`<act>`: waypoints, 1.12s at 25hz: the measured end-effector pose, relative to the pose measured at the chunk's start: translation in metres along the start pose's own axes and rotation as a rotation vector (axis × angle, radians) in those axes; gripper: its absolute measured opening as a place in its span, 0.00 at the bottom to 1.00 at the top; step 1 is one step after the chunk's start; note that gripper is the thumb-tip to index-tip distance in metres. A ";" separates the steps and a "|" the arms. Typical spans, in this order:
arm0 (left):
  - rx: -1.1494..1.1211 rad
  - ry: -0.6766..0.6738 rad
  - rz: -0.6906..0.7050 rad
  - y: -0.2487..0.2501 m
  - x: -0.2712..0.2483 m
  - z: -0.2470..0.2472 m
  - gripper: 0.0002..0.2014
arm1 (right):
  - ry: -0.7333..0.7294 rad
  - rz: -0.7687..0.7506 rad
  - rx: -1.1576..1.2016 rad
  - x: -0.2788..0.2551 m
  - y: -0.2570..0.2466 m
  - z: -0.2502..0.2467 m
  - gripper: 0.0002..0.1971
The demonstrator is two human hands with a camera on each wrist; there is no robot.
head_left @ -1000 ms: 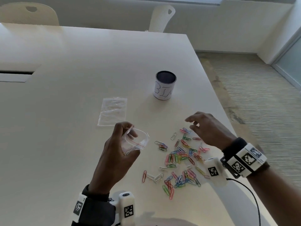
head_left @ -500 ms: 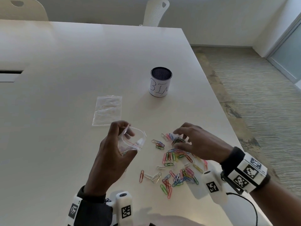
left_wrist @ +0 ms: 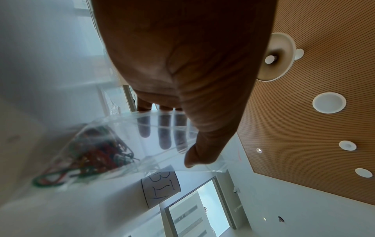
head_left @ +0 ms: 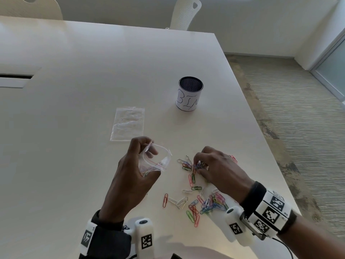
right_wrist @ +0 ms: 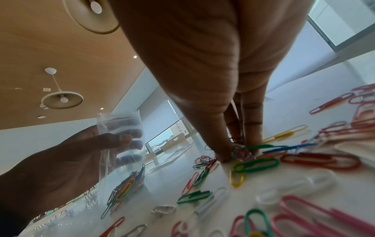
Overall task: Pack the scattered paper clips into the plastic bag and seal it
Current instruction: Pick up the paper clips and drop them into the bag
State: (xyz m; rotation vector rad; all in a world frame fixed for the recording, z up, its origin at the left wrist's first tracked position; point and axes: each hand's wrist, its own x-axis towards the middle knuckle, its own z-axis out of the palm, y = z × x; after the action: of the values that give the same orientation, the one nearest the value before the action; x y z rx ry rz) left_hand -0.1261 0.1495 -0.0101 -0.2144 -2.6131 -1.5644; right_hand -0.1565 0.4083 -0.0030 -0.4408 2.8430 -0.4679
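Left hand (head_left: 133,176) holding a small clear zip-top plastic bag (head_left: 155,161) open above the matte white table (head_left: 74,165), a tangle of coloured wire paper clips inside

Right hand (head_left: 217,170), fingertips closed, now pinches a cluster of loose plastic-coated paper clips (head_left: 200,165) near the table's right edge; half a second earlier it only hovered there. A flat empty clear bag (head_left: 128,123) and a white-wrapped mesh cylinder marked "BIN" (head_left: 189,96) lie farther in
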 end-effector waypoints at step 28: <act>0.000 0.022 -0.042 0.005 -0.005 -0.005 0.31 | 0.137 -0.379 0.396 0.025 -0.102 -0.049 0.06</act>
State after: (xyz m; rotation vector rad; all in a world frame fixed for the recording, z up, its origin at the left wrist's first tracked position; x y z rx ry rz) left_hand -0.1206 0.1470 -0.0042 -0.1415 -2.6175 -1.5703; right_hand -0.1669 0.3212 0.0726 -0.8943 2.6892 -1.1443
